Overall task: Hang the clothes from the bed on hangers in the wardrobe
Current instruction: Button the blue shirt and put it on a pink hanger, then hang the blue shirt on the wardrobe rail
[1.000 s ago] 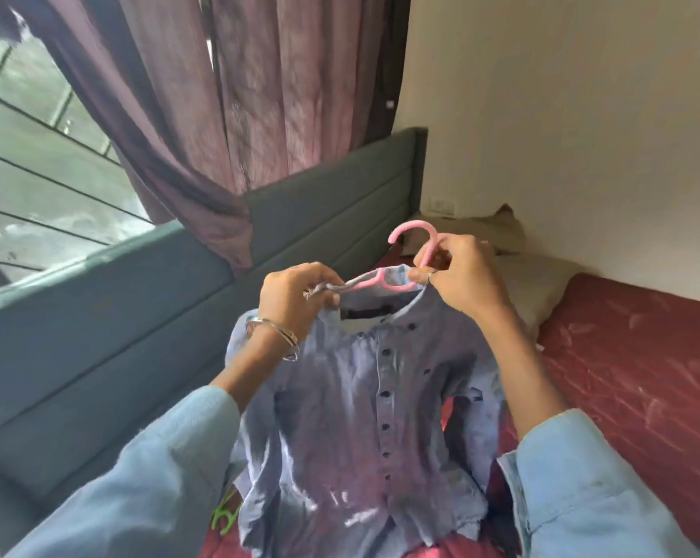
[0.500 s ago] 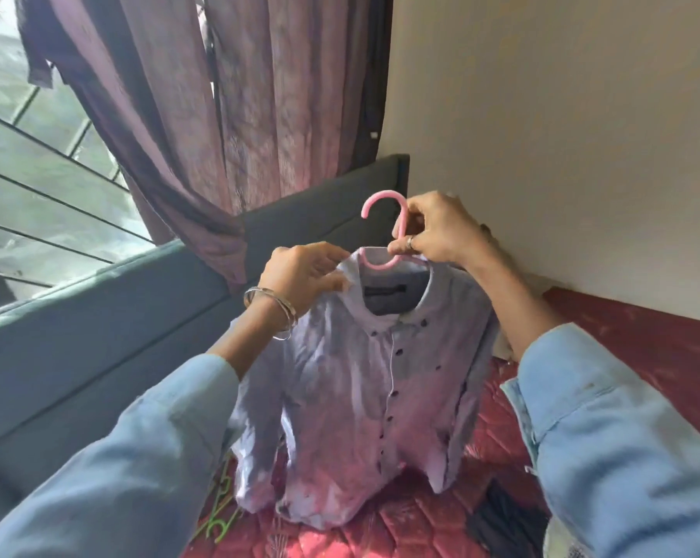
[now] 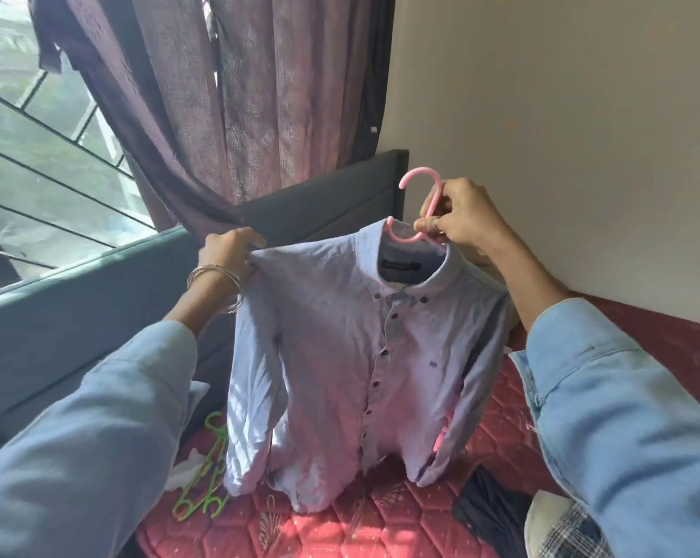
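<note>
A light blue button-up shirt (image 3: pixel 352 356) hangs on a pink hanger (image 3: pixel 419 191) in front of me, its hem resting on the red quilted bed (image 3: pixel 384 521). My right hand (image 3: pixel 461 219) grips the hanger's neck just under the hook. My left hand (image 3: pixel 229 251), with bangles on the wrist, pinches the shirt's left shoulder and holds it out sideways. Only the hook and a bit of the hanger inside the collar show; the shirt covers its arms.
Green hangers (image 3: pixel 203 473) lie on the bed at lower left. A dark garment (image 3: pixel 489 513) and a checked one (image 3: pixel 566 533) lie at lower right. A grey headboard (image 3: pixel 78 316), purple curtains (image 3: pixel 259 94), a barred window and a cream wall (image 3: pixel 562 114) surround the bed.
The shirt has been lifted higher and spread wider. My left hand slid out from the collar to the shoulder. My right hand kept its grip on the hanger.
</note>
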A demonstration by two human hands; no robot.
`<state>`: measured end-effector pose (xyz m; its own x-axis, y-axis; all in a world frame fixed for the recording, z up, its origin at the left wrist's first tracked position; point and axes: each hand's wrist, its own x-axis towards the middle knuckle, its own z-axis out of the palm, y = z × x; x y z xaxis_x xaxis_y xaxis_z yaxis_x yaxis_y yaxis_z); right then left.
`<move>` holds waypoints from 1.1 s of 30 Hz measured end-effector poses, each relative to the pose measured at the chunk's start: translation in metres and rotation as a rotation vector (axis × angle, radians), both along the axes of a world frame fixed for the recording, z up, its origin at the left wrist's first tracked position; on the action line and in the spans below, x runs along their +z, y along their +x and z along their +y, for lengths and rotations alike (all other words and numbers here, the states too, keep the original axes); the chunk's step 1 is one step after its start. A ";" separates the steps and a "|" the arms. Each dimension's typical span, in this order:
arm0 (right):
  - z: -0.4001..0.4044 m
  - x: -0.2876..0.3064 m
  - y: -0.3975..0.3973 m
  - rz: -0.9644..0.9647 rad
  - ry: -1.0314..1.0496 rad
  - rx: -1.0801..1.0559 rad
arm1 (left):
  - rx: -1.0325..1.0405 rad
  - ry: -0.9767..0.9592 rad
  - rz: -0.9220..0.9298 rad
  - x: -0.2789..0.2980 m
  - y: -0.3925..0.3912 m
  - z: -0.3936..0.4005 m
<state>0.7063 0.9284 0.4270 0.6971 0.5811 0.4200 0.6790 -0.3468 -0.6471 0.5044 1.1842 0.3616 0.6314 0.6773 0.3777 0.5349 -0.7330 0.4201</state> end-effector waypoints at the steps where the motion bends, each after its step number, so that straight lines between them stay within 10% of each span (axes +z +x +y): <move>1: 0.002 -0.004 -0.002 -0.025 -0.038 -0.005 | 0.038 -0.025 -0.095 0.002 -0.001 0.001; 6: 0.010 -0.017 -0.014 -0.026 0.016 -0.020 | 0.202 -0.004 -0.258 0.015 -0.012 -0.005; 16: 0.057 0.007 -0.078 0.046 0.240 0.183 | -0.313 0.096 -0.264 0.024 -0.024 -0.048; 26: 0.093 0.085 -0.176 -0.352 0.528 0.332 | 0.030 0.340 -0.565 0.124 -0.169 -0.034; 33: 0.136 0.095 -0.304 -0.458 0.335 0.566 | 0.379 0.423 -0.659 0.178 -0.374 -0.022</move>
